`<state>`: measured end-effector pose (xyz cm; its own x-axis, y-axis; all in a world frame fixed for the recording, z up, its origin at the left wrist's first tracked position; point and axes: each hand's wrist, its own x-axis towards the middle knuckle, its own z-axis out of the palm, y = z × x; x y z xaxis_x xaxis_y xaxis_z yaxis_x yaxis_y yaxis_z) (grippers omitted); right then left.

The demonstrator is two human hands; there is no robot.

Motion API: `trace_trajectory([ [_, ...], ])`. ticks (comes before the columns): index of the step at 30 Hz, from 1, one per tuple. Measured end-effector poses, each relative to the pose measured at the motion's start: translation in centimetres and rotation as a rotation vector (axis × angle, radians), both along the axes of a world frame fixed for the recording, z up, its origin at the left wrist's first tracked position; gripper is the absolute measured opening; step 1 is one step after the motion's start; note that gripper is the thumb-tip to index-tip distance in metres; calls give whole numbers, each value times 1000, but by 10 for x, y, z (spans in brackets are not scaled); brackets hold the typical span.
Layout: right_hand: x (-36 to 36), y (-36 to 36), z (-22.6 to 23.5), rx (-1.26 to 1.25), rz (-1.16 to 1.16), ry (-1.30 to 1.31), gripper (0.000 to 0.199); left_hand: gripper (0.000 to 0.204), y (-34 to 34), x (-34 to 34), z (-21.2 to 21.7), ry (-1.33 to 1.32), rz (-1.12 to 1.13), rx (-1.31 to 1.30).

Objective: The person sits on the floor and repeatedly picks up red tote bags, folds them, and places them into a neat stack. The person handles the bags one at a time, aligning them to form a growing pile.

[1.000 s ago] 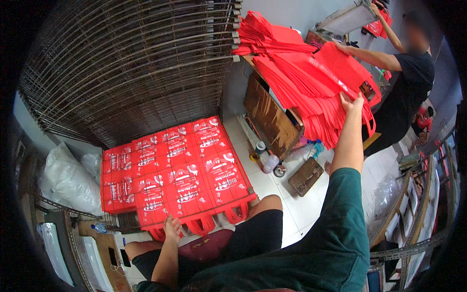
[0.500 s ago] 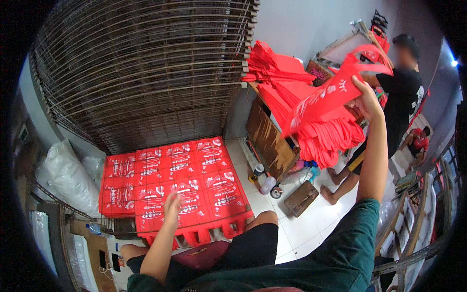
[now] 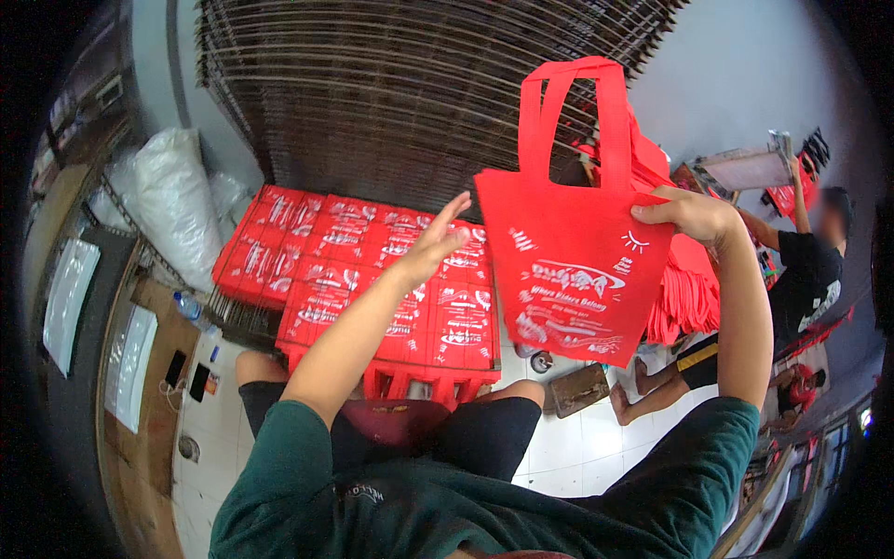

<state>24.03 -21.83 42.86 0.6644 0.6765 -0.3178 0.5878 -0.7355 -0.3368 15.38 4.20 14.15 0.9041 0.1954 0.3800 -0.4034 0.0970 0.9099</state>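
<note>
Right hand (image 3: pixel 694 216) clamps printed red bag (image 3: pixel 579 244) at its upper edge, raised, not laid; left hand (image 3: pixel 435 249) empty, fingers apart. Printed rows (image 3: pixel 346 270) already laid; red pile (image 3: pixel 687 296) left behind.

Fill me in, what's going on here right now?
The person's right hand grips a red bag by its upper right edge, handles at the top and printed side facing the camera. The left hand is raised, open and empty, near the bag's left side. Printed red bags lie in rows in front of the person, and a red pile shows behind the held bag. At right, a co-worker stands by a panel.
</note>
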Motion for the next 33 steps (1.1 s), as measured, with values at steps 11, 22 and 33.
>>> trace_trajectory([
  [11, 30, 84, -74, 384, 15, 542, 45, 20, 55, -82, 80, 76, -175, -161],
  [22, -97, 9, -507, 676, -640, 1577, 86, 5, 50, -105, -4, -35, 409, -787],
  [33, -153, 108, -496, 1022, -945, 1575, 54, 27, 132, -202, -127, 144, 852, -629],
])
